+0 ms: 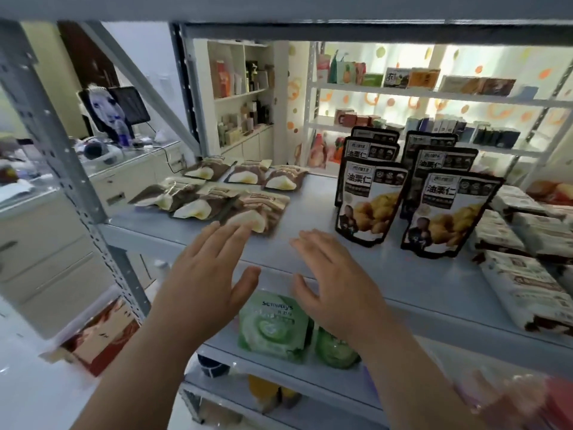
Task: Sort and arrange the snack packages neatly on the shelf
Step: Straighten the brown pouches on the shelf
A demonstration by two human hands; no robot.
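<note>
Flat brown and cream snack packs (217, 193) lie in two rows on the left part of the grey-blue shelf (310, 206). Black and white chestnut pouches (446, 212) stand upright in two columns right of centre. White and brown wrapped packs (524, 268) are stacked flat at the far right. My left hand (204, 274) hovers open over the shelf's front edge, its fingertips just short of the nearest brown pack (257, 214). My right hand (335, 280) is open beside it, palm down, holding nothing, left of the front chestnut pouch (369, 203).
Green pouches (273, 324) lie on the lower shelf under my hands. A perforated metal upright (65, 169) frames the left side and a shelf board runs overhead. Behind are more stocked shelves (434, 94) and a cluttered counter (93, 156) at the left.
</note>
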